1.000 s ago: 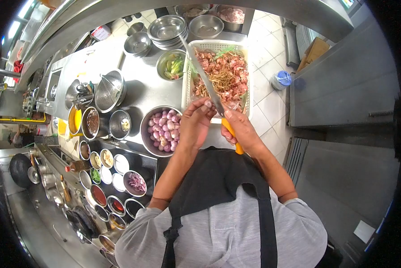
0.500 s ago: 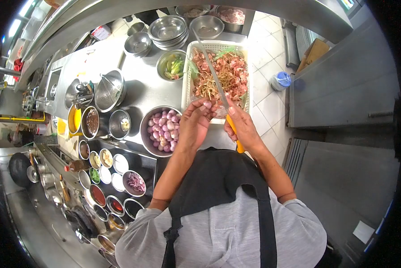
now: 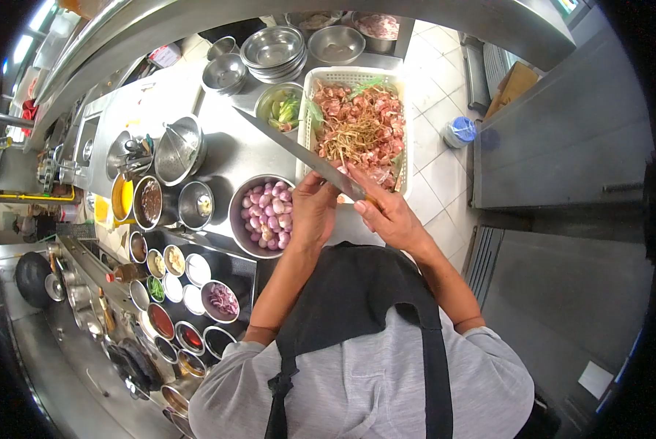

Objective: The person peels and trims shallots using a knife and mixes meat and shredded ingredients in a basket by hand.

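Observation:
My right hand [image 3: 392,218] grips the handle of a long knife [image 3: 296,150], whose blade slants up and left across my fingers. Close beside it, my left hand [image 3: 313,210] is pinched under the blade near the handle; what it holds is hidden now, though a small shallot showed there earlier. Both hands are over the near edge of a white basket [image 3: 408,143] filled with reddish peelings [image 3: 372,110] and stringy roots. Left of my left hand is a steel bowl of purple shallots [image 3: 269,216]. The blade's tip reaches a bowl of cut green vegetables [image 3: 284,111].
Stacked steel bowls [image 3: 273,47] and another bowl [image 3: 336,45] stand at the back. A colander [image 3: 179,150] is on the left counter, with sauce and ingredient containers [image 3: 220,300] nearer. A blue-lidded tub [image 3: 460,131] sits at right. A metal shelf crosses above.
The knife has swung left, from pointing up over the basket to slanting across the counter. My right hand has turned with it, hiding the handle, and my left fingers have closed in under the blade.

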The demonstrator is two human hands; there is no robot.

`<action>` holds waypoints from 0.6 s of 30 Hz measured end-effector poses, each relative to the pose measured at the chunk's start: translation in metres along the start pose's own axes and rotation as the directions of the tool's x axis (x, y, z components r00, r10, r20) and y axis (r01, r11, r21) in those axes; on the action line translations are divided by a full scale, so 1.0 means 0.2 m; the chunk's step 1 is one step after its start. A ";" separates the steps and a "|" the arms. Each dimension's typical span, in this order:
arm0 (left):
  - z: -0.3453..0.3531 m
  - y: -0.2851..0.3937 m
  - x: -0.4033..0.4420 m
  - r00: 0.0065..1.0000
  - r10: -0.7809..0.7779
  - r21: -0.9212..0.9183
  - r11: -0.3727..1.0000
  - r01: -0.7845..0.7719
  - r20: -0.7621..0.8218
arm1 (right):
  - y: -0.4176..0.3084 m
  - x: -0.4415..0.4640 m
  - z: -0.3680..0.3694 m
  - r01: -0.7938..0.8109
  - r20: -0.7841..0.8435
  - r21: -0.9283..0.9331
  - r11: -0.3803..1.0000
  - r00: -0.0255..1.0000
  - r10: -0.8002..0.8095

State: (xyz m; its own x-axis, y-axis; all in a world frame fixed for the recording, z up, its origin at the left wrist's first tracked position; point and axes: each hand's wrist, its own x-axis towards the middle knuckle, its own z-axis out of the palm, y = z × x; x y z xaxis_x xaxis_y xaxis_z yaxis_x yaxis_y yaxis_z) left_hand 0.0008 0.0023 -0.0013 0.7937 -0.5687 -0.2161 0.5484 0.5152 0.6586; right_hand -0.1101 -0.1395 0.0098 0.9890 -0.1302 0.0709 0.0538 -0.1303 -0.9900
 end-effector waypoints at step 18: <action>-0.01 0.05 -0.03 0.986 0.166 0.254 0.953 -0.167 0.027 | -0.21 0.00 0.00 0.015 -0.052 -0.368 0.930 0.998 -0.037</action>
